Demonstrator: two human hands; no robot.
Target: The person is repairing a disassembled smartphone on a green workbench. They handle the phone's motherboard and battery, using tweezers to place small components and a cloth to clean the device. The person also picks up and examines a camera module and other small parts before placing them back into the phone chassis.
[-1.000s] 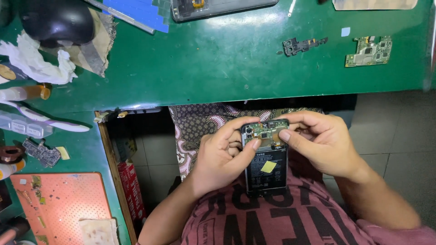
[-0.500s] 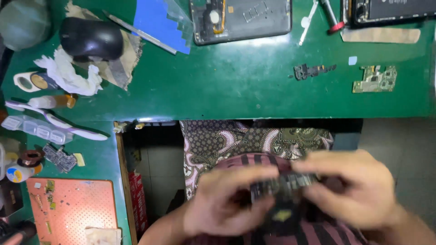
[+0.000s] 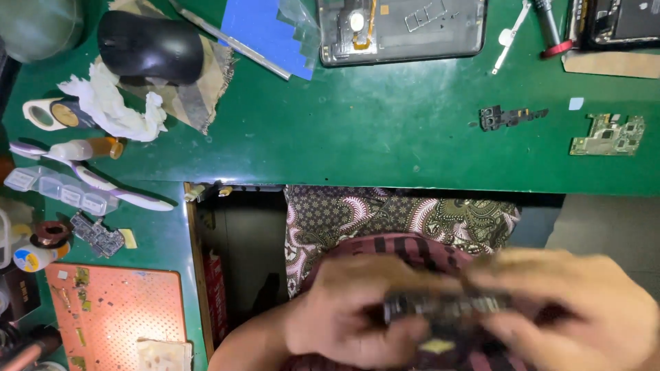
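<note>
Below the green worktop [image 3: 385, 130] edge, over the lap toward 6 o'clock, the left hand [image 3: 344, 319] and right hand [image 3: 570, 309] pinch a blurred opened phone [image 3: 447, 309], its long axis 9-to-3.

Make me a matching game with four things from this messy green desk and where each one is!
Things:
1. black computer mouse
2. small green circuit board
3. orange mat
4. opened phone

Places:
A. bottom left corner
B. between both hands, blurred
C. right side of the desk
D. top left, on a cloth

Pairs: 1-D, 2-C, 3-A, 4-B. The left hand and right hand both grip the phone.
</note>
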